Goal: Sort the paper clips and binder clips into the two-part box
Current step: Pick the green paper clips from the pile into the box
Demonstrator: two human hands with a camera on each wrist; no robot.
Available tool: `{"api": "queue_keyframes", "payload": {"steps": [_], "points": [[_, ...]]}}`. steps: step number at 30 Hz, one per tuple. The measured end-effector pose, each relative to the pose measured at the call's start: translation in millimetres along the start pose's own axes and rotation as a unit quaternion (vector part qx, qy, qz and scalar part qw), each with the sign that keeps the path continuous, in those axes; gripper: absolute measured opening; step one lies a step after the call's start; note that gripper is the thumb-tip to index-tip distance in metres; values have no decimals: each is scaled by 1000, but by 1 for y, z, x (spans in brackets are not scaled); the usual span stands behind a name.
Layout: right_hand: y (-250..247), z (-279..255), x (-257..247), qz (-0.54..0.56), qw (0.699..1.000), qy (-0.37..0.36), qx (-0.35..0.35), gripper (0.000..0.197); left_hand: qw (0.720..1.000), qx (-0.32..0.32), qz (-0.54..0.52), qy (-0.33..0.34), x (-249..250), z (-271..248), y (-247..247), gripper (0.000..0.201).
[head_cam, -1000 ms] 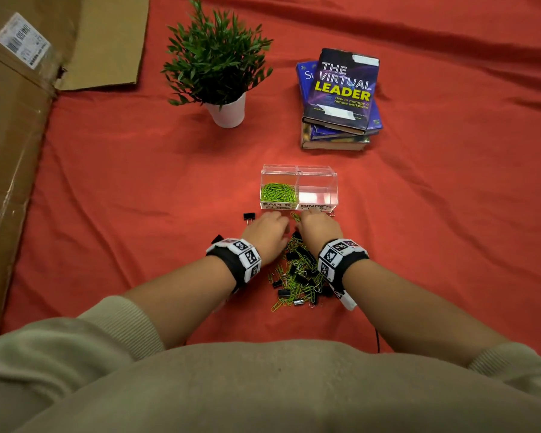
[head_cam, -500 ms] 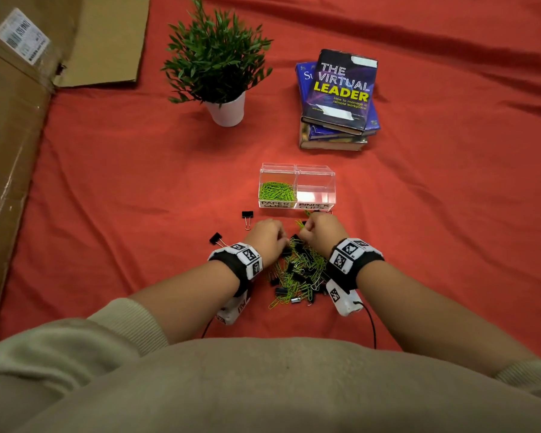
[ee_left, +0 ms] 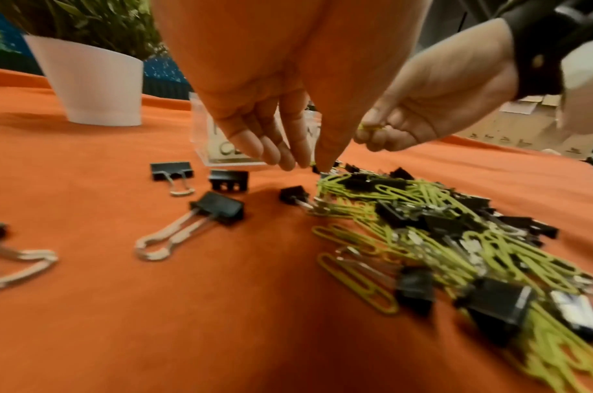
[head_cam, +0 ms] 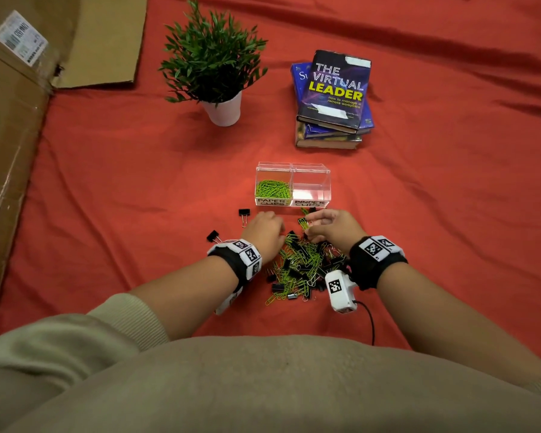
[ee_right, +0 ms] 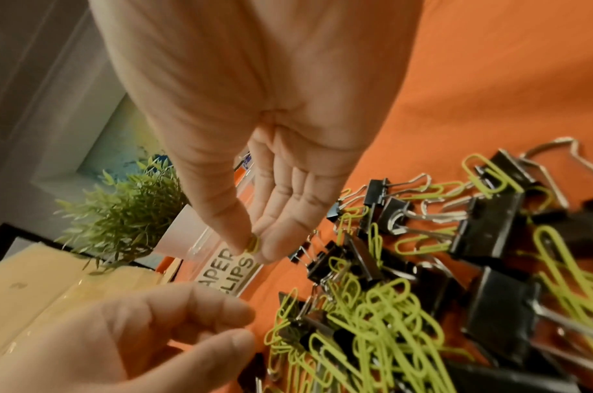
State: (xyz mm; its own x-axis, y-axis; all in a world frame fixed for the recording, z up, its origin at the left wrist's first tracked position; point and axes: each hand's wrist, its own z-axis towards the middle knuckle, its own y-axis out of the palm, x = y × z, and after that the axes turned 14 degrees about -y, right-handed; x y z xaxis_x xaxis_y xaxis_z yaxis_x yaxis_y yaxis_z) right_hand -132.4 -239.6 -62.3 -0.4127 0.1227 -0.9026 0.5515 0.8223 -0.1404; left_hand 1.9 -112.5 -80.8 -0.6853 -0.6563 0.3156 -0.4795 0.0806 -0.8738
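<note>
right hand (ee_right: pixel 254 164) pinching green paper clips (ee_right: pixel 253 243), clearest from its wrist; left hand (ee_left: pixel 268 87) fingers loose, extended.

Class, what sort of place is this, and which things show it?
Probably a home or office desk: a red cloth covers it, bearing a potted plant, stacked books and a labelled clip box.

Two-part box (head_cam: pixel 310 173) behind mixed clip pile (head_cam: pixel 300 267); paper clips (head_cam: pixel 272 189) in its left compartment; potted plant (head_cam: pixel 213 64) far left, book stack (head_cam: pixel 333 98) far right.
</note>
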Motion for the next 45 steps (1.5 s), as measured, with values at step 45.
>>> {"api": "queue_keyframes", "payload": {"steps": [45], "points": [[33,31,3,-523,851,-25,-29,22,994,-36,-95,-45,-24,-7,-2,9]]}}
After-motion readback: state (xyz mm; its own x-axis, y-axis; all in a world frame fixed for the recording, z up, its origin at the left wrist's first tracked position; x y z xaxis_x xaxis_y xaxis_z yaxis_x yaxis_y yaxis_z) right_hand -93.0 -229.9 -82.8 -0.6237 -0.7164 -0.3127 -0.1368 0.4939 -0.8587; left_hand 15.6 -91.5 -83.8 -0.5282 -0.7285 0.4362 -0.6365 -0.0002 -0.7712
